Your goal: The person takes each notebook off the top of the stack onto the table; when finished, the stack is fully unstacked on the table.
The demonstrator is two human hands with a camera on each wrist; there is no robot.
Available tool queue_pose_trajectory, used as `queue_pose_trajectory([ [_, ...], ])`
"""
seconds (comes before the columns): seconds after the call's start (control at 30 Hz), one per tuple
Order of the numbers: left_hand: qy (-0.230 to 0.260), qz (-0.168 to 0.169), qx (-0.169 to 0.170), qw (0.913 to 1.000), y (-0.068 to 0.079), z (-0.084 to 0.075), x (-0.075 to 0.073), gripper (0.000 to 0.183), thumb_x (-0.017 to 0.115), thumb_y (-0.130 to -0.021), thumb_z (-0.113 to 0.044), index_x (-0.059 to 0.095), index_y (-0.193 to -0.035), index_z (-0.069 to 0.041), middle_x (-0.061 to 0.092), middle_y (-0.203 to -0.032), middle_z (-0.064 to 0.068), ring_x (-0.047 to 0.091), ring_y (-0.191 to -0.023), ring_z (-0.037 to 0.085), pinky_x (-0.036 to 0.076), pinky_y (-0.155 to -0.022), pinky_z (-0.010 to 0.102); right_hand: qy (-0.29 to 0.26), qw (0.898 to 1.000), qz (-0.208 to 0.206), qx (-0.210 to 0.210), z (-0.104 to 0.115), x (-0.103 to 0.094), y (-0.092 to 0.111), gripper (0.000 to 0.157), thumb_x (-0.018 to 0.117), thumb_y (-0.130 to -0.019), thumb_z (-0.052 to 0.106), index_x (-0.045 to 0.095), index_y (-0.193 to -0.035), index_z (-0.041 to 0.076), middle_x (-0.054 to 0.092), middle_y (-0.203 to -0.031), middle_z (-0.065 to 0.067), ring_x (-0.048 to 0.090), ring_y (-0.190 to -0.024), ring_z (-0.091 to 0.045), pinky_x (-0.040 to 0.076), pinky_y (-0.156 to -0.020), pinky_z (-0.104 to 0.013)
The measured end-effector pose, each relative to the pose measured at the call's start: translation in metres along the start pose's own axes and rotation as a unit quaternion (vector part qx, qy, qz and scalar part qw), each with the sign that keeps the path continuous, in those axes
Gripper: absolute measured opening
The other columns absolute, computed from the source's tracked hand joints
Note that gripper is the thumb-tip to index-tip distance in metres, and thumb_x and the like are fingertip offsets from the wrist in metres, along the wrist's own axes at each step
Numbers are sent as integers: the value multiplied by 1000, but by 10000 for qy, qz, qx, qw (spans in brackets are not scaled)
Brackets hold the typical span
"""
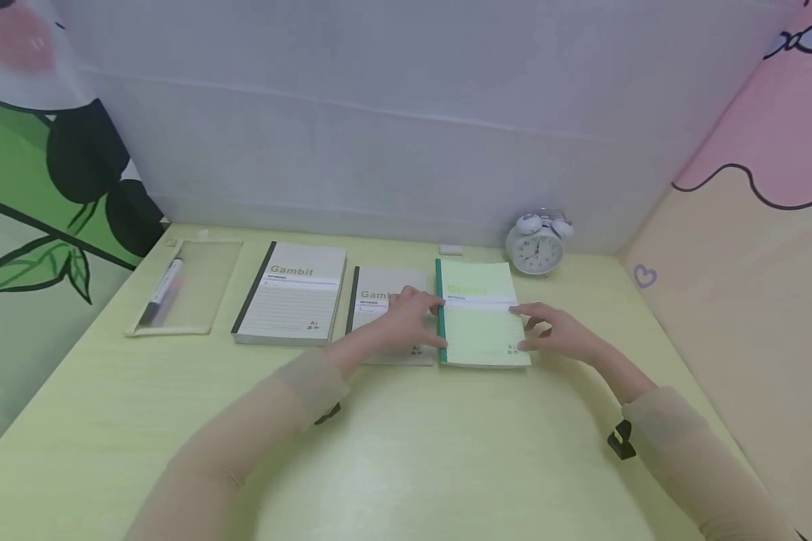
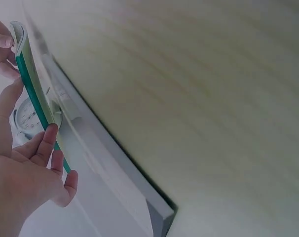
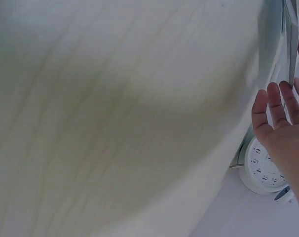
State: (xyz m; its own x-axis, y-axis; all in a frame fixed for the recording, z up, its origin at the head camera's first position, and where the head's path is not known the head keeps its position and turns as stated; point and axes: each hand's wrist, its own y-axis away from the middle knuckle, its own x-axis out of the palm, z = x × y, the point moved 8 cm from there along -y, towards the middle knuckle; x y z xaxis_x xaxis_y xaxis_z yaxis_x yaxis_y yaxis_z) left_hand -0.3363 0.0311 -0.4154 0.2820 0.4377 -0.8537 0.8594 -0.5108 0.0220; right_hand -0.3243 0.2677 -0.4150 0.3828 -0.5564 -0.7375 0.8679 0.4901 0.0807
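Observation:
A light green notebook (image 1: 483, 330) with a darker green spine is held between my two hands at the back right of the table. My left hand (image 1: 406, 324) grips it along the spine, its thumb lower down on that edge. Opposite, the right hand (image 1: 560, 330) holds the right edge with fingertips and thumb. In the left wrist view the notebook (image 2: 33, 89) stands edge-on, its cover slightly bowed. Under my left hand and forearm, a grey notebook (image 1: 406, 279) marked Gambit is partly hidden.
A thicker grey Gambit notebook (image 1: 291, 304) lies further left. Beyond it is a flat see-through pouch (image 1: 206, 289) with a marker (image 1: 162, 291). A white alarm clock (image 1: 536, 252) stands behind the green notebook, near a small white block (image 1: 450, 249) by the back wall.

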Motion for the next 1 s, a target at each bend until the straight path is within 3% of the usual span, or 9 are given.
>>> queue_pose_trajectory([
  [0.23, -302, 224, -80, 9993, -6, 1, 14, 81, 78, -71, -49, 48, -137, -12, 59, -115, -3, 37, -115, 21, 23, -102, 47, 547, 9978, 196, 313, -13, 8, -2, 72, 77, -79, 28, 44, -140, 9, 55, -117, -12, 50, -105, -26, 45, -91, -44],
  [0.5, -881, 340, -4, 9955, -6, 2, 19, 81, 75, -73, -52, 49, -137, -11, 59, -116, -1, 38, -113, 22, 25, -100, 46, 730, 9969, 211, 215, -7, 13, -6, 71, 78, -77, 24, 46, -138, 5, 55, -115, -14, 49, -103, -27, 43, -88, -43],
  [0.73, -1389, 468, 12, 9892, -5, 4, 22, 78, 71, -75, -57, 50, -137, -15, 52, -130, 2, 38, -116, 22, 28, -99, 46, 816, 9964, 214, 26, -5, 17, -10, 69, 79, -76, 24, 49, -134, 0, 49, -124, -19, 49, -101, -28, 45, -86, -44],
  [1.0, -1279, 412, 75, 9909, -3, -1, 17, 77, 70, -76, -56, 48, -138, -16, 48, -136, 5, 36, -122, 25, 25, -104, 51, 966, 9951, 202, 9, -5, 14, -13, 71, 79, -76, 28, 49, -136, 4, 42, -133, -23, 50, -103, -28, 44, -91, -47],
])
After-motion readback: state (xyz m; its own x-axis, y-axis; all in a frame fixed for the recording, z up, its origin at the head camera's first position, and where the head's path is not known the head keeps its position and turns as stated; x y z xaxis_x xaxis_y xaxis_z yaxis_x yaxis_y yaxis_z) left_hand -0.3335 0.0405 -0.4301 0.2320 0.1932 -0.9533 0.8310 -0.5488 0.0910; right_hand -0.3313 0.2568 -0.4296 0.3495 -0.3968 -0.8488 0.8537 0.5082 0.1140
